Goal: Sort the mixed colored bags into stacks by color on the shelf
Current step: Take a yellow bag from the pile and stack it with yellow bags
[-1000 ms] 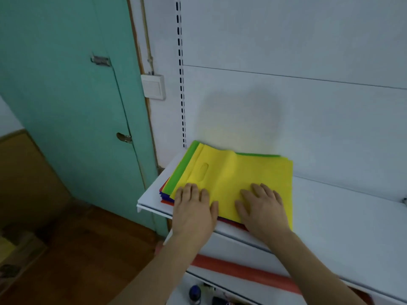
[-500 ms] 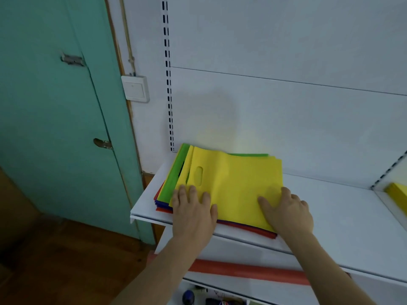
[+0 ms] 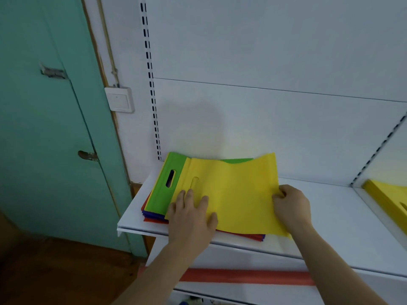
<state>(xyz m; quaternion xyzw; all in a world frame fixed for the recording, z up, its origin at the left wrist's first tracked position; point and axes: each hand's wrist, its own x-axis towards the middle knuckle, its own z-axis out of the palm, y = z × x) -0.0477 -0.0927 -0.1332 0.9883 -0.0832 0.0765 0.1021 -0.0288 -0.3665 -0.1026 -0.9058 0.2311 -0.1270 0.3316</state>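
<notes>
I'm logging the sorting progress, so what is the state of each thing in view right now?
Yellow bag: on top of the pile, right edge lifted and curled.
Green bag: flat under the yellow bag, handle end uncovered.
Mixed pile: unsorted, at the shelf's left end.
Yellow stack: started on the far right.
Left hand: flat, pressing on the yellow bag.
Right hand: pinching the yellow bag's right edge.
Shelf: bare between pile and stack.

Soft matt cloth-like yellow bag (image 3: 233, 194), same dull cloth look on green bag (image 3: 164, 190), smooth shiny white shelf (image 3: 343, 219), painted teal door (image 3: 44, 128), brown wood floor (image 3: 66, 271), smooth plastic wall switch (image 3: 119, 100)
</notes>
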